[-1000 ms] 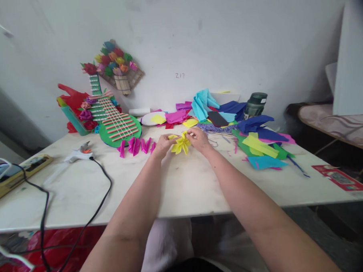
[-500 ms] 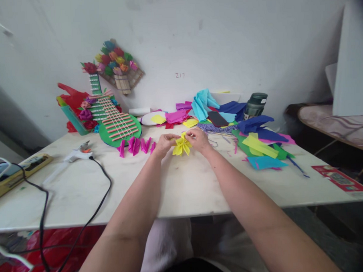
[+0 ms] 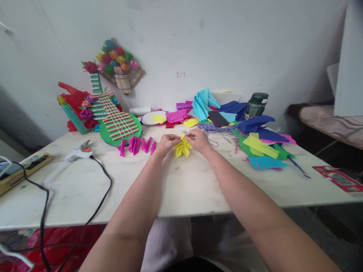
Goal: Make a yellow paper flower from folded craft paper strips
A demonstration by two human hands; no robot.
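**Both hands pinch a yellow pleated paper at mid-counter**

The yellow pleated paper sits between the two hands, just above the white counter, straight ahead at 12 o'clock from the person. The left hand closes on it from 9 o'clock and the right hand from 3 o'clock. Both hands have their fingertips narrowed to a pinch at the paper's gathered top. The pleats fan out from that pinch toward 5 and 7 o'clock, so the loose ends point back at the person. Neither hand is clearly nearer, as both touch the paper. A thin strand may run by the right fingertips, but it is too small to tell.

At 9 o'clock from the left hand lies a row of magenta folded pieces. Beyond them, toward 10 o'clock, are a green guitar-shaped craft and a glue gun with its black cord. From 1 to 3 o'clock of the right hand spreads a pile of coloured paper, with a dark green jar behind it.

Compared with a second ago, the hands have drawn closer together. The paper is bunched tighter, and the flap that stood up at its top is now folded in.
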